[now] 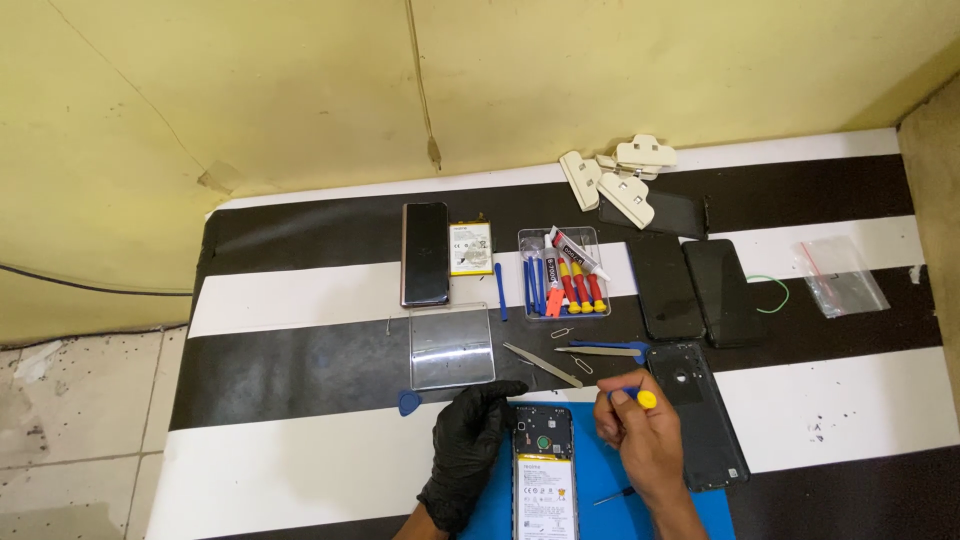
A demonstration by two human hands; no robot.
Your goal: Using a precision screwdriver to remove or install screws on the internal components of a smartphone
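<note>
An opened phone [544, 470] lies face down on a blue mat [600, 480], its yellow-white battery and circuit board exposed. My left hand [468, 450], in a black glove, rests against the phone's upper left edge. My bare right hand [640, 445] hovers just right of the phone and pinches a small screwdriver with a blue shaft and yellow cap [640, 397]. The removed black back cover [700, 420] lies right beside this hand.
A black-and-white striped table holds a clear tool box [563, 272] with screwdrivers and a glue tube, its clear lid [452, 346], metal tweezers [543, 365], a blue pick [409, 403], another phone [425, 253], a loose battery [471, 248], two dark panels [690, 288], white clamps [620, 175] and a plastic bag [842, 277].
</note>
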